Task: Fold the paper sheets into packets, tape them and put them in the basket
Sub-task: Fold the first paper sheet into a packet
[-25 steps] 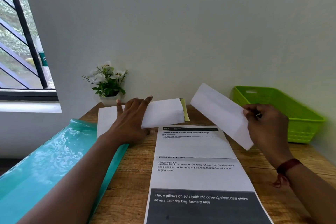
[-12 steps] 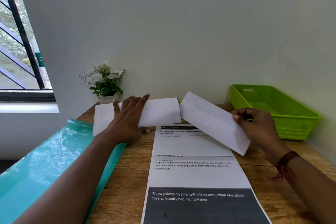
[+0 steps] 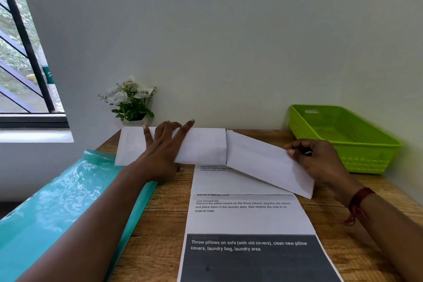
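My left hand lies flat with spread fingers on a folded white paper packet at the far middle of the wooden table. My right hand pinches the right part of a second folded white packet, tilted down to the right, its left end meeting the first packet's right edge. A printed sheet with creases lies flat in front of me, partly under both packets. The green basket stands at the far right and looks empty.
A teal plastic roll or sheet runs along the table's left edge. A small pot of white flowers stands against the wall behind the packets. A window is at the left; the wall closes off the table's far side.
My right hand has carried its packet left and down until its end meets the packet under my left hand, covering the yellow-green edge seen earlier. The left hand stayed in place.
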### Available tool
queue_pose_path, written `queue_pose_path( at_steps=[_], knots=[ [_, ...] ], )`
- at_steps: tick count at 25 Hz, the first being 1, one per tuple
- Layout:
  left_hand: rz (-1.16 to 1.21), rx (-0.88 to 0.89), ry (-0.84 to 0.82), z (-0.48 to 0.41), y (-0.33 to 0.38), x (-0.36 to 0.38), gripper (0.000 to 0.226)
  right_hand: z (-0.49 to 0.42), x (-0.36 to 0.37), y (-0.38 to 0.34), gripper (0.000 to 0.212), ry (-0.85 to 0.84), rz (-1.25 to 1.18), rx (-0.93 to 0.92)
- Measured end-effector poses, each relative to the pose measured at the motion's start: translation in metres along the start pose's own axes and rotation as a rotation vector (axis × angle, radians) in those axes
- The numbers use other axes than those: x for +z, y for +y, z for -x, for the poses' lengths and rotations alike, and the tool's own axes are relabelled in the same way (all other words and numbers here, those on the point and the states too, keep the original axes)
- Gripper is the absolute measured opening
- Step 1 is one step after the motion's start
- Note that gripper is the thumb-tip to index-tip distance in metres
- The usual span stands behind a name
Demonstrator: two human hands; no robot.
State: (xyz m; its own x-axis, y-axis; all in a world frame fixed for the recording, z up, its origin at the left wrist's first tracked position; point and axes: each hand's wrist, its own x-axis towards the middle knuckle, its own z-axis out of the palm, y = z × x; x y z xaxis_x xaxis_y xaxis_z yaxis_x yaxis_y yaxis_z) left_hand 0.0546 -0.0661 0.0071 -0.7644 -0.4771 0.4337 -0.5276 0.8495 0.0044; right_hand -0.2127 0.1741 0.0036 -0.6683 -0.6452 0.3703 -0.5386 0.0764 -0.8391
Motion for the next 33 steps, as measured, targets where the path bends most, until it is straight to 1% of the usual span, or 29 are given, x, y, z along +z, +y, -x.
queue_pose_path(
  at_steps=[12, 20, 23, 29, 33],
  knots=[
    [-0.006, -0.009, -0.047, 0.001, 0.005, -0.001, 0.126, 0.0, -0.001, -0.001, 0.022, -0.015, 0.05, -0.011],
    [0.012, -0.018, -0.048, 0.002, 0.008, -0.001, 0.126, -0.003, -0.003, 0.001, 0.015, -0.044, 0.057, -0.003],
    [0.03, -0.024, -0.057, 0.002, 0.009, -0.001, 0.125, -0.003, -0.004, 0.0, 0.017, -0.056, 0.043, -0.004],
    [0.026, -0.009, -0.038, 0.003, 0.01, -0.002, 0.125, -0.004, -0.006, 0.0, 0.018, -0.079, 0.012, 0.005],
    [0.025, 0.028, -0.045, 0.002, 0.015, -0.005, 0.123, -0.004, -0.005, -0.002, 0.019, -0.081, 0.035, -0.018]
  ],
)
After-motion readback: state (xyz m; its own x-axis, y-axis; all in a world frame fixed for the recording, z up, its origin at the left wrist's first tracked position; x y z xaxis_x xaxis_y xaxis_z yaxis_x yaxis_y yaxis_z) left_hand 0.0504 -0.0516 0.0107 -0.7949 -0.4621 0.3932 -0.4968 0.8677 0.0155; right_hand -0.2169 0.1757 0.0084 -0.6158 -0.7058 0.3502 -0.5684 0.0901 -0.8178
